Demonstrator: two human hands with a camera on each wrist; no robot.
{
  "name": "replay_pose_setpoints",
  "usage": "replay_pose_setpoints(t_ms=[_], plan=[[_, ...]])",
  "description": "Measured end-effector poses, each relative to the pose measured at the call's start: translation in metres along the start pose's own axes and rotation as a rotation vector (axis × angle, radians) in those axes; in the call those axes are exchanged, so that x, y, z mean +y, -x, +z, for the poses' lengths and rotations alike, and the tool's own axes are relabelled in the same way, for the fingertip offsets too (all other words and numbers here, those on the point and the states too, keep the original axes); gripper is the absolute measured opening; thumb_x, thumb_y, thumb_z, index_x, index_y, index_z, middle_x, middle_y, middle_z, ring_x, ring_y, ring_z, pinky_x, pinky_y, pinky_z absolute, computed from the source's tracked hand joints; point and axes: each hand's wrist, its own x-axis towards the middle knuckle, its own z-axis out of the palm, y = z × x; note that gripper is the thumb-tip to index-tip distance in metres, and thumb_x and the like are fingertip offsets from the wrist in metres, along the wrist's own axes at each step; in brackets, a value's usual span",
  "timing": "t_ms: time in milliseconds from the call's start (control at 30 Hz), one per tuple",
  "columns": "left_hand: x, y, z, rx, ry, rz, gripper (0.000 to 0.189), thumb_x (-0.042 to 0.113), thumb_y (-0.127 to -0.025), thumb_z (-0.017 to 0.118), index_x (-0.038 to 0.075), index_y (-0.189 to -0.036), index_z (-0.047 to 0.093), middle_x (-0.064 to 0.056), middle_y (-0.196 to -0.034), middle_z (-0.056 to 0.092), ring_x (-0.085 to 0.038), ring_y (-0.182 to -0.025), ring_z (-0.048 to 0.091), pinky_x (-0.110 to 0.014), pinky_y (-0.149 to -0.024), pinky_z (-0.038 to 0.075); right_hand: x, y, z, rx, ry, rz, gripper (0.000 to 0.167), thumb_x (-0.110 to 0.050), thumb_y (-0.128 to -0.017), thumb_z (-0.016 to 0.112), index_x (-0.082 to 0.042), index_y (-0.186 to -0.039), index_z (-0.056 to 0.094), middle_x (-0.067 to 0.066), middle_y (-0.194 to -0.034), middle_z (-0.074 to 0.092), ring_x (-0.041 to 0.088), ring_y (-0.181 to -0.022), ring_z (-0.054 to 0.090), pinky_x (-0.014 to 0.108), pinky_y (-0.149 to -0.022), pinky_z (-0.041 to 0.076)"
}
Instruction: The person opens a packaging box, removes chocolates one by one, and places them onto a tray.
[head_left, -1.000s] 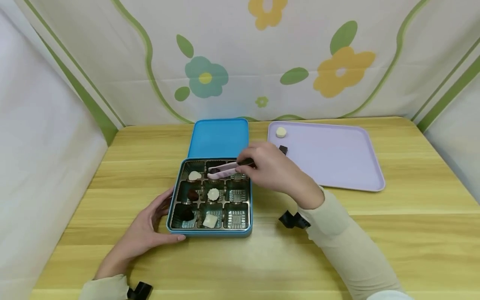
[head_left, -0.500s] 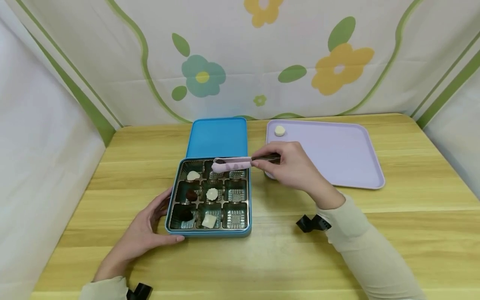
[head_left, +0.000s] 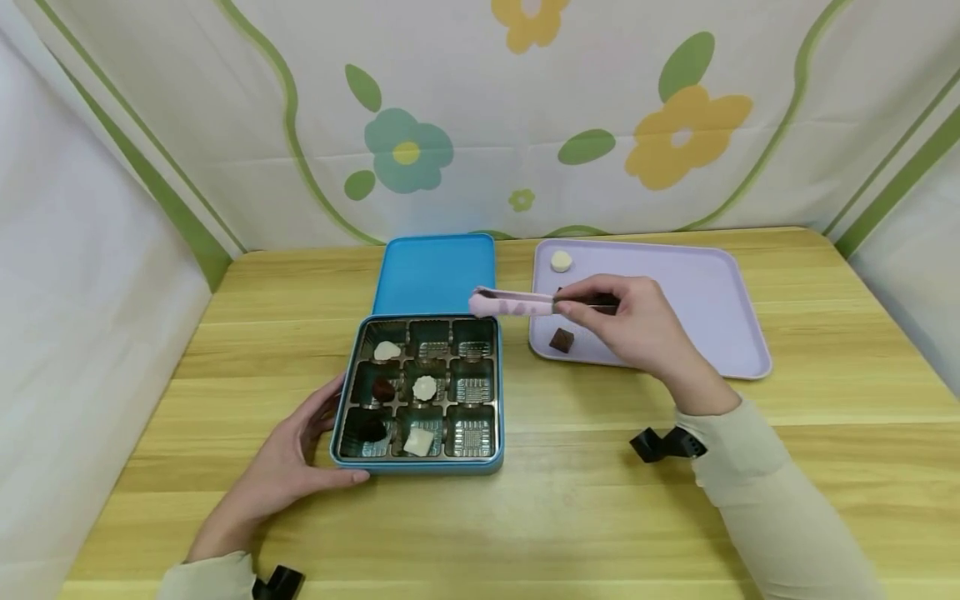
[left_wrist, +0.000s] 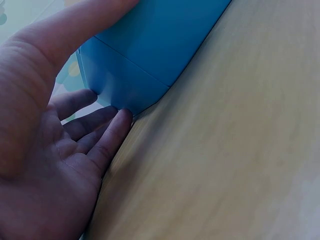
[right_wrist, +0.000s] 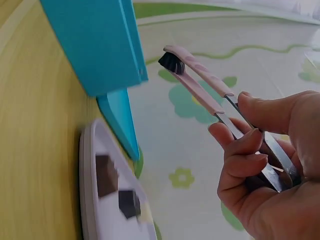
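My right hand (head_left: 637, 321) grips a pair of tongs (head_left: 517, 305) with pale pink tips and metal handles. Between those tips sits a dark ridged chocolate (right_wrist: 171, 63). The tongs are raised between the blue tin (head_left: 420, 468) and the lilac tray. My left hand (head_left: 292, 467) holds the tin's near left corner, fingers on the left side and thumb along the front. Inside the tin, a divided insert bears a white heart-shaped chocolate (head_left: 386, 351), a reddish-brown one (head_left: 383, 390), a white scalloped one (head_left: 424, 388), a dark one (head_left: 372, 429) and a white square one (head_left: 418, 442).
On the lilac tray (head_left: 697, 308) lie a round white chocolate (head_left: 561, 261) and a brown cube-shaped chocolate (head_left: 562, 340); another dark piece (right_wrist: 129, 203) is mostly hidden behind the tongs in the head view. A blue lid (head_left: 438, 271) lies behind the tin. A patterned curtain stands behind the table.
My right hand has drawn the tongs and the dark chocolate out of the tin's back middle compartment, up and rightward toward the tray. My left hand has stayed at the tin.
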Motion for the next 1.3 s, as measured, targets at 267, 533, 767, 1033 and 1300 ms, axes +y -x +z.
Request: replay_pose_setpoints(t_ms=[267,533,767,1033,1300], plan=[[0.003,0.000,0.000,-0.004,-0.007,-0.002,0.122,-0.005,-0.072,0.096,0.022,-0.171,0.031,-0.018,-0.162,0.048,-0.002,-0.133,0.057,-0.009,-0.110,0.045,0.044,0.015,-0.046,0.110,0.048,0.105,0.027,-0.035,-0.101,0.079,-0.015,-0.117,0.084,-0.022,-0.095,0.074,0.005,-0.081,0.059,0.021,-0.063,0.047],[0.002,0.001,0.001,-0.004,-0.008,-0.001,0.122,-0.006,-0.073,0.095,0.021,-0.172,0.030,-0.022,-0.164,0.046,-0.001,-0.132,0.057,-0.008,-0.110,0.043,0.080,0.022,-0.091,0.195,0.051,0.313,0.047,-0.051,-0.099,0.075,-0.012,-0.125,0.079,-0.035,-0.091,0.071,0.003,-0.093,0.061,0.016,-0.073,0.052],[0.004,0.002,0.000,-0.003,-0.022,-0.005,0.120,-0.005,-0.074,0.095,0.022,-0.172,0.030,-0.015,-0.163,0.048,0.001,-0.133,0.055,-0.007,-0.109,0.043,0.099,0.014,-0.098,0.182,0.059,0.441,0.057,-0.058,-0.100,0.069,-0.012,-0.133,0.074,-0.038,-0.084,0.069,0.006,-0.093,0.054,0.019,-0.074,0.047],[0.003,0.003,-0.001,0.004,-0.033,-0.020,0.119,-0.004,-0.075,0.095,0.023,-0.171,0.030,-0.011,-0.162,0.049,0.001,-0.133,0.055,-0.007,-0.109,0.043,0.106,0.005,-0.092,0.234,0.009,0.519,0.054,-0.055,-0.102,0.069,-0.010,-0.132,0.072,-0.036,-0.078,0.067,0.007,-0.089,0.052,0.020,-0.071,0.046],[0.001,0.002,0.000,-0.001,-0.015,0.010,0.120,-0.008,-0.074,0.094,0.020,-0.172,0.029,-0.005,-0.163,0.049,0.001,-0.134,0.055,-0.008,-0.109,0.044,0.114,0.004,-0.093,0.287,-0.045,0.560,0.038,-0.051,-0.101,0.072,-0.020,-0.122,0.078,-0.032,-0.084,0.066,0.004,-0.092,0.052,0.016,-0.070,0.049]])
